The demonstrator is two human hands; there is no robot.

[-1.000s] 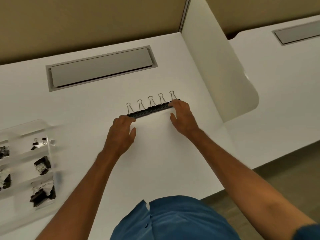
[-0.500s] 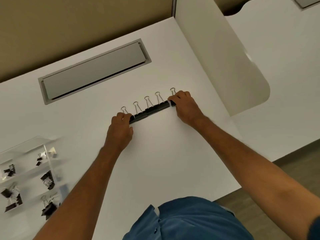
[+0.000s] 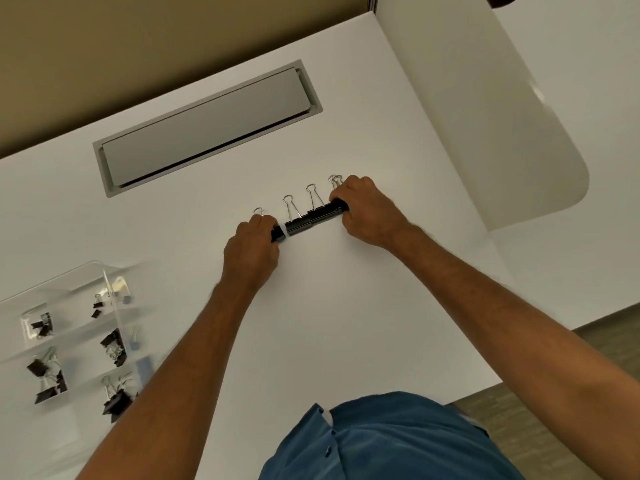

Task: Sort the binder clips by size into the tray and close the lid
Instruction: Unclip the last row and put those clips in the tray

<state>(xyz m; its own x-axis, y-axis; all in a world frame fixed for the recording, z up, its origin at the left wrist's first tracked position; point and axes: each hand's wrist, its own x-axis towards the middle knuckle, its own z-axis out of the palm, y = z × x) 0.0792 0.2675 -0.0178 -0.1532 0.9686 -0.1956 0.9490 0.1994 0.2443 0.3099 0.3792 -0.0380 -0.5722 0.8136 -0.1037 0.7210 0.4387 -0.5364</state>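
A row of several black binder clips [image 3: 311,216] with silver wire handles lies on the white desk [image 3: 346,323], slanting up to the right. My left hand [image 3: 252,251] grips the row's left end and my right hand [image 3: 367,209] grips its right end, so the end clips are partly hidden under my fingers. At the far left stands a clear plastic tray [image 3: 114,306] with its lid open; its compartments hold groups of black binder clips.
A grey cable hatch [image 3: 207,129] is set into the desk behind the clips. A white divider panel [image 3: 485,116] rises on the right. The desk's front edge runs along the lower right, with floor beyond it.
My hands have pushed the row of clips together from both ends, so it is shorter now. The camera view has shifted, bringing more of the tray into view.
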